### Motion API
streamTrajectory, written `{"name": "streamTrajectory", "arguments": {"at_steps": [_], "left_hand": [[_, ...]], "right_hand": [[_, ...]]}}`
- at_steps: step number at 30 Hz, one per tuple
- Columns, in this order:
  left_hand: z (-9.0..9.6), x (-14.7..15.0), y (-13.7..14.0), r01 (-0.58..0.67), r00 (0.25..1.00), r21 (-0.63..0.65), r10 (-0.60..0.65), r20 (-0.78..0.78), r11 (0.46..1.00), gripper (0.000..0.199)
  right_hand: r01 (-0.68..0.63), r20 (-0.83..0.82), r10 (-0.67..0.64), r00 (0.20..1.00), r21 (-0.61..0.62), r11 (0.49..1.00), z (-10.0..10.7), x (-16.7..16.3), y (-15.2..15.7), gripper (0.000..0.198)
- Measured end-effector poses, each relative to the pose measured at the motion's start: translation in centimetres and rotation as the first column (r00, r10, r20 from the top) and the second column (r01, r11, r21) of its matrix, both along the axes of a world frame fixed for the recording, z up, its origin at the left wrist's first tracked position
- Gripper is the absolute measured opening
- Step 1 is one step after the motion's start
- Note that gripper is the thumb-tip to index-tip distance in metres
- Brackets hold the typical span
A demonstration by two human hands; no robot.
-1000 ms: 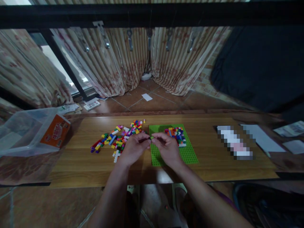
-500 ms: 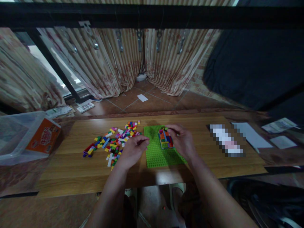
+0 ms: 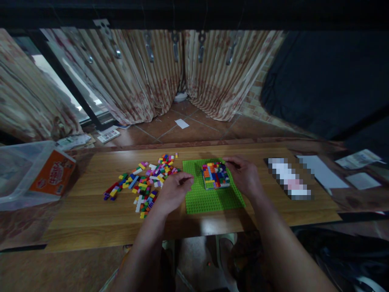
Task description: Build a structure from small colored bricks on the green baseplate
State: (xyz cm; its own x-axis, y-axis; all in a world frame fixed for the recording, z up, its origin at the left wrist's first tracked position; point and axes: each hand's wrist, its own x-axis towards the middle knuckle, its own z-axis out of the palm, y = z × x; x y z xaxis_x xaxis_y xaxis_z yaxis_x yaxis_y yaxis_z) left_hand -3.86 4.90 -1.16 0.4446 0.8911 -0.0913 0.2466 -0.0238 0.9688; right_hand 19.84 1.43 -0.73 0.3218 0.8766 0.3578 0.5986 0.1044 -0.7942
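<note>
On a green studded baseplate (image 3: pixel 197 202) sits a low block build (image 3: pixel 216 176) of many coloured toy bricks with a whitish lower edge. My right hand (image 3: pixel 245 175) is at the build's far right corner, thumb and fingertips drawn together. Whatever those fingertips may pinch is too small to make out. Over the baseplate's left edge, my left hand (image 3: pixel 176 190) has its thumb and fingers closed in a pinch, apart from the build. Its grip is partly hidden, so I cannot see what is in it. Loose toy bricks (image 3: pixel 141 184) lie heaped beside my left hand.
A wooden table (image 3: pixel 88 219) carries everything. At far left stands a clear plastic bin (image 3: pixel 18 178) with an orange label. A blurred-out item (image 3: pixel 288 178) and white paper (image 3: pixel 325 172) lie on the right. Curtains (image 3: pixel 146 81) hang beyond the table, behind a dark overhead bar.
My right hand has shifted right from over the build to its far right corner, uncovering more of the top. My left hand has moved slightly toward the build. The view has shifted a little.
</note>
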Motion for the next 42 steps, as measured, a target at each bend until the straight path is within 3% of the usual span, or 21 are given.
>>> {"name": "streamTrajectory", "arguments": {"at_steps": [11, 15, 18, 22, 31, 35, 38, 42], "left_hand": [[-0.4, 0.7, -0.1, -0.017, 0.999, 0.020, 0.018, -0.033, 1.000, 0.022], [0.1, 1.5, -0.4, -0.041, 0.999, 0.040, 0.041, 0.004, 0.998, 0.024], [0.8, 2.3, -0.8, -0.026, 0.993, 0.010, 0.025, 0.120, 1.000, 0.023], [1.5, 2.9, -1.1, -0.018, 0.973, 0.005, 0.017, 0.232, 1.000, 0.019], [1.6, 2.5, -1.3, 0.020, 0.981, -0.021, -0.016, 0.196, 1.000, 0.014], [2.1, 2.5, -1.6, 0.075, 0.965, -0.093, -0.048, 0.259, 0.993, 0.013], [2.0, 2.6, -1.6, 0.033, 0.963, -0.112, -0.001, 0.270, 0.993, 0.014], [1.8, 2.6, -1.1, -0.070, 0.964, -0.120, 0.098, 0.247, 0.990, 0.017]], "right_hand": [[-0.056, -0.210, 0.066, 0.975, 0.054, 0.997, -0.4, -2.0, 0.3, 0.021], [-0.101, -0.398, 0.104, 0.912, 0.028, 0.994, 0.0, -4.2, 0.0, 0.020], [-0.162, -0.497, 0.143, 0.856, 0.004, 0.987, 0.5, -5.9, -0.5, 0.021], [-0.197, -0.537, 0.163, 0.828, -0.005, 0.980, 0.6, -7.0, -0.9, 0.021], [-0.282, -0.546, 0.196, 0.815, -0.078, 0.956, 0.8, -6.5, -1.4, 0.020], [-0.342, -0.632, 0.229, 0.740, -0.061, 0.938, 1.3, -5.9, -1.6, 0.025], [-0.258, -0.670, 0.163, 0.725, -0.043, 0.965, 1.4, -3.8, -1.4, 0.023], [0.037, -0.575, -0.032, 0.818, -0.003, 0.999, 1.4, 0.1, -1.2, 0.024]]}}
